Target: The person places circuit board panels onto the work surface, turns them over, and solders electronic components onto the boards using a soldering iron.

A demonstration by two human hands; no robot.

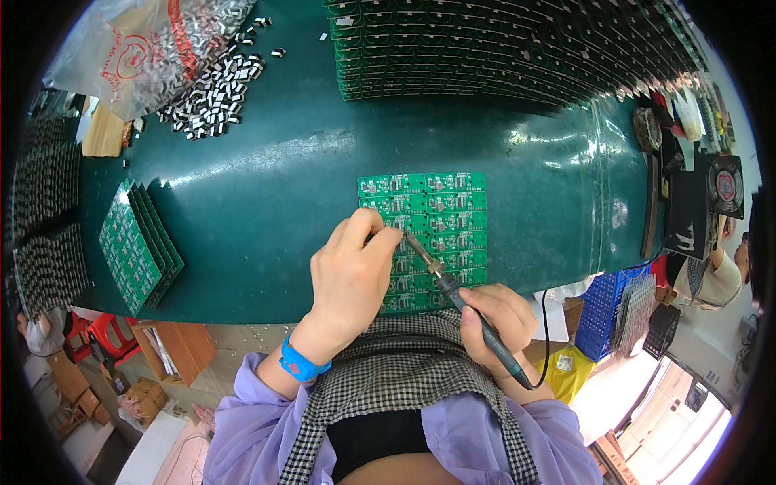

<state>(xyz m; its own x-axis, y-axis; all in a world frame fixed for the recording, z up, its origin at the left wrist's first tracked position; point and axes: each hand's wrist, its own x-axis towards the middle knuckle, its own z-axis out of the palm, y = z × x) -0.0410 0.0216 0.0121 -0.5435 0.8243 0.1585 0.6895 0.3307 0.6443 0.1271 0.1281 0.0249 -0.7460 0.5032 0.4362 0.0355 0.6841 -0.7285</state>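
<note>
While in fingers, one soldering iron.

Bright light glares at lower right, beyond a glossy green table, pale floor and red stools.

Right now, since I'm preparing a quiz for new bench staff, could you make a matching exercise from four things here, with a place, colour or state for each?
1. Soldering iron
2. Wristband
3. Small metallic components
4. Circuit-board panel

A. Heaped by the plastic bag
B. Partly hidden by the left hand
C. Held in the right hand
D. Blue

Pairs: 1-C, 2-D, 3-A, 4-B
</note>
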